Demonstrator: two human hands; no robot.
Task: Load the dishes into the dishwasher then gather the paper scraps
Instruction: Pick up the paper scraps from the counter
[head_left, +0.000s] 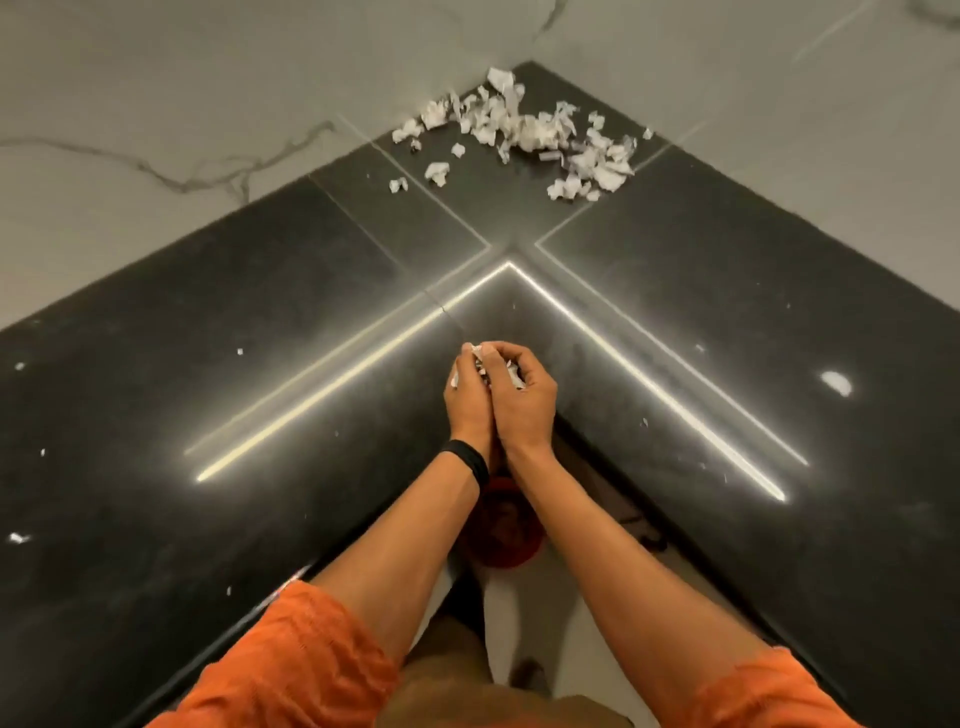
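**A:** Where is the paper just now?

**B:** A handful of paper scraps (480, 365) sits between the left hand (467, 402) and the right hand (525, 402). They are pressed side by side, and the fingers (513, 358) of both curl over it, likely so that nothing slips out.

**A:** And the rest?

**B:** The main pile (540, 132) lies in the far corner of the tabletop (727, 312), against the wall (156, 104). The hands are well short of the pile, on the person's side. Stray bits (19, 538) lie far left of the pile, nearer the person.

**A:** Why hold the handful there?

**B:** A red container (511, 543) stands on the floor beneath the hands, farther still from the pile. I judge the handful is bound for it.
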